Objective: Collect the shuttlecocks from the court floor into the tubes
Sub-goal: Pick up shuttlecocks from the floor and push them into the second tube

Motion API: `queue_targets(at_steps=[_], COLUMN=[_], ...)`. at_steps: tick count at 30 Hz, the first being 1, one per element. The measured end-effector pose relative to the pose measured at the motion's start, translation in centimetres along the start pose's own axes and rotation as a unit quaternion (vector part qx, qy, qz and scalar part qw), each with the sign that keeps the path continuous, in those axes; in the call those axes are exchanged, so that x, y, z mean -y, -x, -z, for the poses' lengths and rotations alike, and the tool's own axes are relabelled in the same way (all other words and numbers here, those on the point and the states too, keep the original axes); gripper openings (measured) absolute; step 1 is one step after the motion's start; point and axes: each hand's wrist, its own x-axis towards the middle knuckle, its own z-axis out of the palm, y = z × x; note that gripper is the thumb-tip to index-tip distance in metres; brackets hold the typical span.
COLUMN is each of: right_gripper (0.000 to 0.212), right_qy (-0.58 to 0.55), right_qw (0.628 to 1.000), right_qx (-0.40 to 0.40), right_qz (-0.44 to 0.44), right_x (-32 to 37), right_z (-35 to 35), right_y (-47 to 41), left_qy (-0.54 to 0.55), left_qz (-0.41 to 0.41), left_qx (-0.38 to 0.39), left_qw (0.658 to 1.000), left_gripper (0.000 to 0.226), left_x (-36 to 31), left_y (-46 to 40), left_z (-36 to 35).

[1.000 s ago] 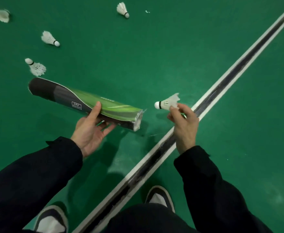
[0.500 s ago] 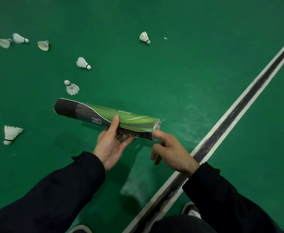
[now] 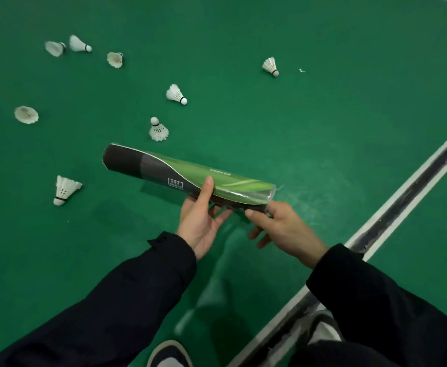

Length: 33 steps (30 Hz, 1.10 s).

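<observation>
Overhead, the left hand [image 3: 203, 223] is cradling the green shuttlecock tube [image 3: 188, 178] from below, thumb curled over it — the right hand [image 3: 280, 226] is pinching its open end. Eight shuttlecocks are lying scattered on the court floor [image 3: 323, 115], the nearest [image 3: 158, 129] just beyond the tube.

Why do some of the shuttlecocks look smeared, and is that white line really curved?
Head view: the far shuttlecocks at top left are motion-blurred, while the tube in the left hand stays fairly sharp. The wide-angle lens bends the court line. Soft overhead light casts faint shadows below the tube.
</observation>
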Motion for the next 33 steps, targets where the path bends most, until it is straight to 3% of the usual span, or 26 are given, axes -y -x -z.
queue_targets(at_steps=[3, 6, 8, 11, 13, 17, 22, 25, 29, 33], right_gripper=[0.012, 0.014, 0.01, 0.048, 0.063, 0.019, 0.008, 0.009, 0.003, 0.047], right_qy=[-0.04, -0.136, -0.103, -0.051, 0.0, 0.034, -0.105, -0.044, 0.052, 0.028], right_qw=[0.998, 0.979, 0.969, 0.959, 0.964, 0.987, 0.964, 0.978, 0.984, 0.994], right_qx=[-0.036, -0.153, -0.217, -0.235, -0.214, -0.117, -0.232, -0.153, -0.098, 0.058], right_qz=[0.017, -0.007, -0.057, -0.149, -0.155, -0.103, 0.072, 0.136, 0.139, 0.089], right_x=[-1.6, -4.7, -7.7, -11.3, -12.6, -13.3, -7.9, -6.1, -6.0, -3.8], right_z=[0.1, 1.2, 2.0, 1.8, 1.3, 0.2, 1.1, 0.7, -0.5, -1.0], right_y=[-0.2, -1.2, -3.1, -6.8, -8.8, -11.7, -7.6, -4.4, -3.7, -3.2], left_qy=[0.003, 0.011, 0.018, 0.032, 0.037, 0.053, 0.087, 0.092, 0.065, 0.057], left_qz=[-0.008, -0.004, -0.005, -0.011, -0.009, -0.026, -0.037, -0.03, -0.025, -0.051], left_qx=[-0.011, -0.041, -0.076, -0.098, -0.105, -0.13, -0.147, -0.132, -0.102, -0.095], left_qw=[1.0, 0.999, 0.997, 0.995, 0.994, 0.99, 0.985, 0.987, 0.992, 0.993], left_gripper=[0.056, 0.06, 0.058, 0.05, 0.054, 0.065, 0.063, 0.063, 0.062, 0.064], left_x=[0.6, 0.7, 0.8, 1.1, 1.3, 0.9, 0.4, 0.9, 1.7, 1.6], left_y=[-1.2, -2.5, -2.9, -2.9, -2.7, -2.0, -2.3, -2.6, -2.3, -1.6], left_z=[0.8, 2.6, 3.7, 4.8, 5.1, 5.5, 6.4, 5.5, 4.2, 4.5])
